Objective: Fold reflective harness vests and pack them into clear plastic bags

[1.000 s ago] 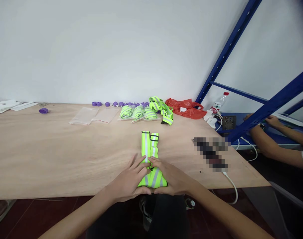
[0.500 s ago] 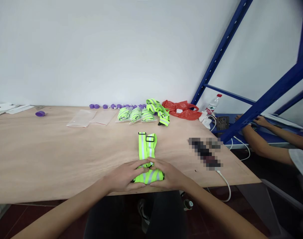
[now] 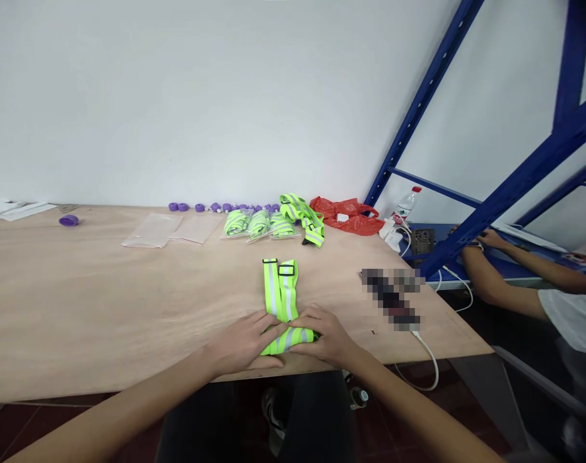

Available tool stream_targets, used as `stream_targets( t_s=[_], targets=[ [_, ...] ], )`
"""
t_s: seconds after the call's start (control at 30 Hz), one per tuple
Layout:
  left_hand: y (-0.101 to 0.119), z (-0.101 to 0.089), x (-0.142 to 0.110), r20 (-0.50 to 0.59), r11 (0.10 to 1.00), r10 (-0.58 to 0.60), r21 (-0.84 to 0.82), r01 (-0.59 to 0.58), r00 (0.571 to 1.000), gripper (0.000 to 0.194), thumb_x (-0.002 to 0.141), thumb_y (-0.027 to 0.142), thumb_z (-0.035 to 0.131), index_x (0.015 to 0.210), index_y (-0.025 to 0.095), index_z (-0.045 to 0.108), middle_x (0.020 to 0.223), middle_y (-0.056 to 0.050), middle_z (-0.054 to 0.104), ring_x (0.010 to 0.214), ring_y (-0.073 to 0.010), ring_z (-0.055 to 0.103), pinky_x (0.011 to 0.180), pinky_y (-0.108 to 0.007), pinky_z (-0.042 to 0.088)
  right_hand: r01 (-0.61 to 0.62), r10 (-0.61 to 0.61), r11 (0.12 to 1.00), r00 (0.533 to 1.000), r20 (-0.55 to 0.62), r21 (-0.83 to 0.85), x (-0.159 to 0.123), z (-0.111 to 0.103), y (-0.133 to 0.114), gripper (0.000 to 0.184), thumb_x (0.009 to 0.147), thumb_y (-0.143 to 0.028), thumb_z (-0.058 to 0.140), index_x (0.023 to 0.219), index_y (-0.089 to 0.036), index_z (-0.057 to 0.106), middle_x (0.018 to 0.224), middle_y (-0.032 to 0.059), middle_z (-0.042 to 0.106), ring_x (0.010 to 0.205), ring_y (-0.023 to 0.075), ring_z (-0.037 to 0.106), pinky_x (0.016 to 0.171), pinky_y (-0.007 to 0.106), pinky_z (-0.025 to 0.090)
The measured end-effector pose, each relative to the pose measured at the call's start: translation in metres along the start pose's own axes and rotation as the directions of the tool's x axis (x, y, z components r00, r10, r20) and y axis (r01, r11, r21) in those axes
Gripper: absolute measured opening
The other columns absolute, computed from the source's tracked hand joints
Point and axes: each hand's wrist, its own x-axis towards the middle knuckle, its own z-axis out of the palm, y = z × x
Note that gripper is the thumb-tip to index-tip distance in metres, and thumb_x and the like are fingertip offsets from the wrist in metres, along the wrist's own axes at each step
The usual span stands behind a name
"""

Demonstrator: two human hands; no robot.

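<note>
A neon-yellow reflective strap [image 3: 279, 292] with grey stripes lies near the table's front edge. Two of its lengths point away from me, black buckles at their far ends, while the near part is folded crosswise into a flat bundle. My left hand [image 3: 245, 342] grips the left end of that bundle, thumb along the near side and fingers over the top. From the right, my right hand [image 3: 324, 335] holds the other end the same way. Both sets of fingertips nearly meet on the fold and hide part of it.
Behind lie bagged yellow straps [image 3: 258, 223], a loose strap [image 3: 302, 217], purple rolls [image 3: 178, 207], clear bags [image 3: 153, 230] and a red plastic bag [image 3: 348, 215]. A blurred-out item [image 3: 389, 297] with a white cable is at right. Beyond the blue rack [image 3: 509, 186], another person's arms [image 3: 500, 263] show.
My fingers have drawn down closer around the folded bundle, my left fingertips now lower on it. The whole view has shifted slightly, and the strap stays in place on the table.
</note>
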Motion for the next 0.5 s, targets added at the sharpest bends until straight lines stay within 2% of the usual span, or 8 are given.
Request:
stream_targets(
  t_s=[0.1,0.17,0.23,0.3,0.4,0.5],
  targets=[
    [-0.007,0.004,0.004,-0.066,0.999,-0.023,-0.037,0.020,0.998,0.046,0.100,0.056,0.043,0.123,0.018,0.056,0.112,-0.012,0.066,0.103,-0.0275,0.062,0.087,-0.038,0.051,-0.145,0.145,0.989,0.989,0.003,0.030,0.008,-0.005,-0.003,0.041,0.085,-0.060,0.070,0.096,-0.020,0.069,0.082,0.0034,0.068,0.075,0.0189,0.062,0.069,0.030,0.048],
    [-0.010,0.006,0.009,-0.111,0.992,-0.095,-0.094,0.085,0.989,0.042,0.102,0.054,0.039,0.107,0.017,0.059,0.100,-0.010,0.066,0.093,-0.0249,0.063,0.079,-0.035,0.051,-0.238,0.238,0.970,0.971,0.013,0.045,0.016,-0.008,-0.004,0.036,0.088,-0.055,0.068,0.096,-0.020,0.066,0.084,0.0017,0.068,0.073,0.0174,0.061,0.069,0.028,0.046],
    [-0.012,0.006,0.015,-0.159,0.976,-0.189,-0.142,0.167,0.969,0.042,0.103,0.051,0.036,0.096,0.018,0.060,0.092,-0.009,0.065,0.086,-0.0238,0.061,0.075,-0.035,0.049,-0.277,0.276,0.960,0.961,0.023,0.053,0.024,-0.010,-0.001,0.028,0.094,-0.048,0.060,0.096,-0.020,0.064,0.083,0.0003,0.067,0.070,0.0159,0.060,0.066,0.026,0.044],
    [-0.012,0.004,0.021,-0.205,0.955,-0.269,-0.181,0.234,0.941,0.041,0.104,0.048,0.033,0.091,0.019,0.059,0.089,-0.008,0.064,0.087,-0.0241,0.060,0.078,-0.037,0.049,-0.263,0.262,0.964,0.965,0.015,0.046,0.032,-0.010,0.003,0.027,0.100,-0.042,0.050,0.088,-0.020,0.062,0.077,-0.0004,0.064,0.067,0.0153,0.058,0.064,0.026,0.043],
    [-0.012,0.003,0.028,-0.267,0.919,-0.360,-0.266,0.291,0.894,0.038,0.104,0.044,0.034,0.094,0.020,0.061,0.106,-0.010,0.064,0.105,-0.0256,0.058,0.095,-0.043,0.046,-0.184,0.186,0.982,0.981,-0.063,0.043,0.041,-0.006,0.010,0.035,0.102,-0.038,0.043,0.077,-0.020,0.058,0.080,0.0029,0.062,0.076,0.0173,0.060,0.072,0.028,0.046],
    [-0.016,0.005,0.035,-0.268,0.853,-0.462,-0.395,0.341,0.845,0.038,0.102,0.045,0.037,0.094,0.019,0.063,0.130,-0.013,0.057,0.128,-0.0267,0.050,0.108,-0.042,0.040,-0.155,0.157,0.988,0.976,-0.152,0.030,0.047,-0.001,0.017,0.038,0.103,-0.038,0.041,0.076,-0.020,0.060,0.101,0.0090,0.065,0.095,0.0202,0.063,0.086,0.030,0.048]
  ],
)
